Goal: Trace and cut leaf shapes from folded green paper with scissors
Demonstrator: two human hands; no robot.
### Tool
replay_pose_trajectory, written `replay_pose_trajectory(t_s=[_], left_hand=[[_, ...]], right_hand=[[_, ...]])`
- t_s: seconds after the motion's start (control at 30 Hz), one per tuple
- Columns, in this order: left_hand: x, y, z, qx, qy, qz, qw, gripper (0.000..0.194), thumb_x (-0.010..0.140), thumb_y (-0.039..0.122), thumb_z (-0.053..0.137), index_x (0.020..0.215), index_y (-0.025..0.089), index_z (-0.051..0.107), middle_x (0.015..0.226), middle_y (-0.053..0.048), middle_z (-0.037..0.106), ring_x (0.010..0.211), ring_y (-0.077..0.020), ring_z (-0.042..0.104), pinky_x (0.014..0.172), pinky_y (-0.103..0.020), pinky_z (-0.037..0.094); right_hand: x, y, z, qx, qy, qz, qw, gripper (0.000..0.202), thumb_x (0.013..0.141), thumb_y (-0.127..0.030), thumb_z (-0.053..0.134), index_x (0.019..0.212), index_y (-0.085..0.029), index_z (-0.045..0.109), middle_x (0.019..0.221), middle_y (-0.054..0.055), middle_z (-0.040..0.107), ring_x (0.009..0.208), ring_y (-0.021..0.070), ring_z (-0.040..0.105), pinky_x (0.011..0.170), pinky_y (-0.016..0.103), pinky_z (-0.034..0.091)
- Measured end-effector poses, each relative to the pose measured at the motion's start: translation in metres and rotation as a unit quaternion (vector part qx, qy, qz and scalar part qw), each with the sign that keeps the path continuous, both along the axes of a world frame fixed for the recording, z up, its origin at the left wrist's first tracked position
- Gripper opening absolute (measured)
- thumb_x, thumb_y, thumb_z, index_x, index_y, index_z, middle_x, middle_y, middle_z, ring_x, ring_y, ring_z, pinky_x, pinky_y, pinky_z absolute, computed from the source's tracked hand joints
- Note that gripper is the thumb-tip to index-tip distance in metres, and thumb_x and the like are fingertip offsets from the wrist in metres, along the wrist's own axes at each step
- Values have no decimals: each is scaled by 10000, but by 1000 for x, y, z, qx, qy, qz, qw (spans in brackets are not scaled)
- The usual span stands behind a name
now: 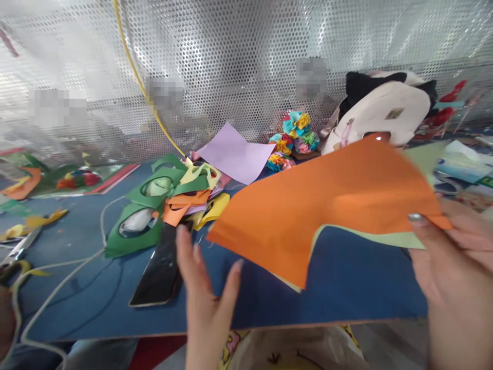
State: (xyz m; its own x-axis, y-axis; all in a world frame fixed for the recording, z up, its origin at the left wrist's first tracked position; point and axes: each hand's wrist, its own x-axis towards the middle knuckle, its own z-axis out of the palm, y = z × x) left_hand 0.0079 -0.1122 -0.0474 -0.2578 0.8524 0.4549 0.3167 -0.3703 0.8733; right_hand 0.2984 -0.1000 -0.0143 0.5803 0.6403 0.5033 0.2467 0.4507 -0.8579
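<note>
My right hand [454,252] pinches the right end of an orange paper sheet [327,195], thumb on top. The sheet has a curved piece cut out of its lower edge, and a pale green sheet [393,239] shows beneath it. Its left end reaches out over the blue table, held up above it. My left hand [208,293] is raised near the table's front edge, fingers apart and nothing in them. Just left of it lies a black phone [157,272], partly under paper scraps. The left fingers do not touch the orange sheet.
Cut paper scraps [188,200] and green paper with round holes [133,249] lie behind the phone. A lilac sheet [239,154], paper flowers [296,126] and a white bag [389,113] stand farther back. A white cable [65,288] crosses the left side, near scissors [19,267].
</note>
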Motion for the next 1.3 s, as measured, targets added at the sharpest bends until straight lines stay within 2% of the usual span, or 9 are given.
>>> replay_pose_trajectory(t_s=[0.07,0.13,0.27,0.47,0.6,0.8,0.97,1.17,1.3], left_hand=[[-14,7,2,15,-49,27,998,1010,866,230,808,1623,499,195,1763,43,100,1622,-261,33,1302,-492,124],[-18,12,3,-5,-135,-13,991,973,868,266,812,1624,466,233,1721,-28,285,1596,-274,209,1279,-493,229],[-2,17,6,-87,-282,-112,949,815,865,417,798,1582,326,422,1517,-146,584,1420,-325,537,1151,-466,463],[5,16,22,-142,-271,-94,947,389,800,330,851,1164,211,787,1093,-93,814,1044,-251,766,938,-327,609],[4,14,21,-116,-214,-58,968,268,810,343,845,1044,217,811,1040,-63,818,900,-210,777,832,-274,622],[29,14,13,-146,-325,-118,927,742,822,429,824,1484,254,537,1335,-121,722,1168,-268,722,977,-334,578],[34,5,13,-255,-336,-109,900,436,750,437,886,1067,155,787,1117,-139,801,1111,-341,739,905,-360,609],[14,5,16,-179,-175,-12,968,343,823,463,822,1052,208,815,1136,-64,807,1128,-304,734,924,-330,606],[7,14,26,-126,-118,26,985,369,815,492,815,1039,199,821,1117,-79,810,1137,-318,730,989,-369,587]], right_hand=[[2,2,8,7,84,77,993,286,824,-224,781,1108,-254,806,1231,70,767,1170,339,713,1066,524,572],[3,4,11,-16,145,124,982,267,807,-211,785,1071,-251,803,1252,73,761,1198,325,701,1076,499,574],[5,5,0,-59,221,126,965,230,776,-238,794,1006,-256,794,1163,60,792,1152,304,727,1061,453,591],[16,-3,-20,-91,171,194,962,127,865,-271,750,979,-294,800,1102,84,804,1170,369,717,955,517,627],[26,-9,-34,-134,160,166,964,113,805,-299,813,914,-270,811,958,88,815,1122,399,732,911,515,635],[33,-8,-45,-137,152,205,957,93,813,-309,798,903,-287,806,959,85,825,978,397,778,777,492,662],[25,-6,-42,-118,164,233,951,52,844,-317,763,887,-309,792,950,75,829,964,383,784,829,524,656],[28,-11,-35,-167,19,95,981,240,683,-284,900,911,-285,824,925,31,814,837,247,782,725,211,641],[27,-11,-28,-182,-42,87,979,273,730,-287,874,1000,-302,840,1004,44,832,859,274,801,712,224,653]])
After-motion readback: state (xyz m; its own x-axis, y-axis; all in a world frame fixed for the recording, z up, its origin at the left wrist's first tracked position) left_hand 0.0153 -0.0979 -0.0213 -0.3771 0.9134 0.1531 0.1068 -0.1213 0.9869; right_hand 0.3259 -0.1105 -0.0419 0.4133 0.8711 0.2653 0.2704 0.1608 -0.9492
